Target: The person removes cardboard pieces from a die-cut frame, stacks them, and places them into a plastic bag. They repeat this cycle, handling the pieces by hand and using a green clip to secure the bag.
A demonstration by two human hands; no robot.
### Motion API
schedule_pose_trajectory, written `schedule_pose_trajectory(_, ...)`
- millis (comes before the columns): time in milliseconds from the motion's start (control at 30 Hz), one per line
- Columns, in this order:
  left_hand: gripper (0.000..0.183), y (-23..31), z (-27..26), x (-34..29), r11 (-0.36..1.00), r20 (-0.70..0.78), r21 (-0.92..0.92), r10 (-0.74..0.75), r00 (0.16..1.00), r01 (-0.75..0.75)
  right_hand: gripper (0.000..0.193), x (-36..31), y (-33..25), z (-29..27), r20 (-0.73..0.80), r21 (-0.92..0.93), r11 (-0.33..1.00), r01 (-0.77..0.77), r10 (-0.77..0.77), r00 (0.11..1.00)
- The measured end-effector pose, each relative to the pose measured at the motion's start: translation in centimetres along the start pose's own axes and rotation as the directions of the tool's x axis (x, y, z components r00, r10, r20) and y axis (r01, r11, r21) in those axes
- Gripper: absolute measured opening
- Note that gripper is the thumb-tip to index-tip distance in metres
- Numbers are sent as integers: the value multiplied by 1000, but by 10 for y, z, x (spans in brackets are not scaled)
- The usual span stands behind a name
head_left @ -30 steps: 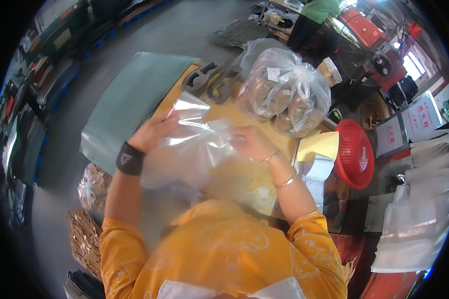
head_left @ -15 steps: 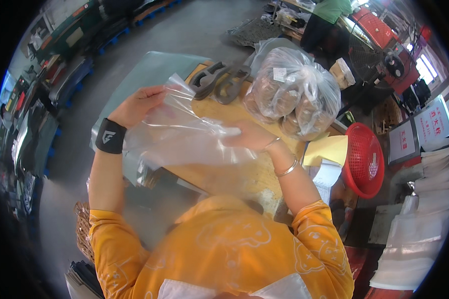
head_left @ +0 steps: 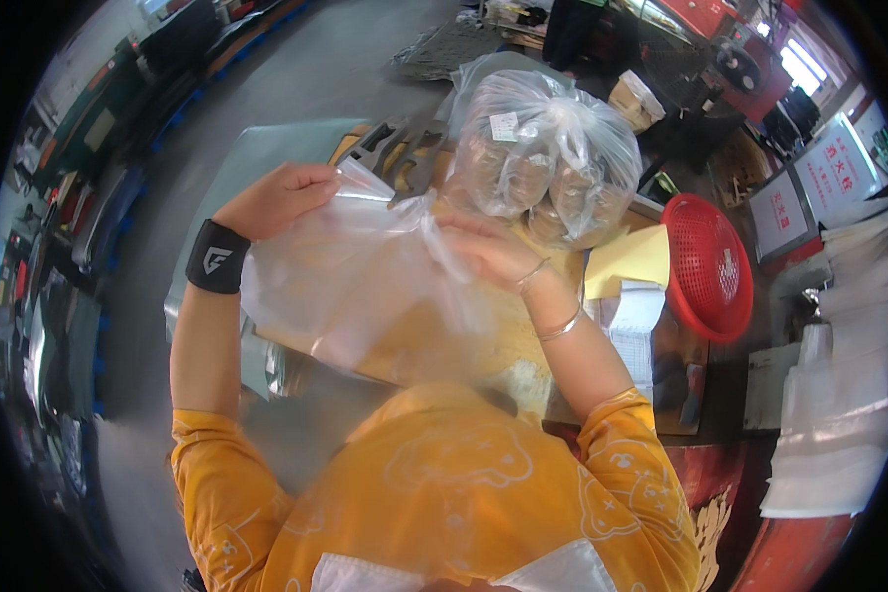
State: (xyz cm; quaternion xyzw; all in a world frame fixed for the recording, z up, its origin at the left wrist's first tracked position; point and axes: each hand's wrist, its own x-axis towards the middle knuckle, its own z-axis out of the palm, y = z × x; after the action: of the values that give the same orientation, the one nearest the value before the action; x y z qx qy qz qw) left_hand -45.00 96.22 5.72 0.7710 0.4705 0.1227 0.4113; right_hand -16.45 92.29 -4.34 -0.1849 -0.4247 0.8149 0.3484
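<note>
- Over the yellow tabletop (head_left: 506,340) hangs a clear plastic bag (head_left: 340,281), probably light, limp and slippery; its rim seems the surest hold.
- Left hand (head_left: 271,201): thumb and fingers pinch its upper corner.
- Right hand (head_left: 491,249): fingers grip bunched folds opposite.

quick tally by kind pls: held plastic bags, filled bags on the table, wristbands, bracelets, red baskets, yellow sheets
Held plastic bag: 1
Filled clear bag: 1
Black wristband: 1
Bracelets: 2
Red basket: 1
Yellow sheet: 1
Total: 7
</note>
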Motion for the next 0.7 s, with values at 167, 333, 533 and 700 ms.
schedule_pose_trajectory(167, 21, -31, 32, 34, 784, -177, 448, 549, 817, -430, 26, -11, 36, -26, -424, -114, 943, 313, -331, 843)
schedule_pose_trajectory(333, 26, -67, 123, 80, 938, 10, 124, 324, 946, -323, 23, -94, 100, -56, -805, -447, 845, 295, -523, 281)
schedule_pose_trajectory(533, 33, -92, 186, 96, 772, 108, -620, -93, 990, 140, 36, -296, 230, 10, -878, -258, 916, 308, -89, -470)
schedule_pose_trajectory(700, 38, -85, 237, 111, 670, 355, -684, -37, 934, 287, 24, -382, 359, 35, -794, -4, 969, 247, 147, -589)
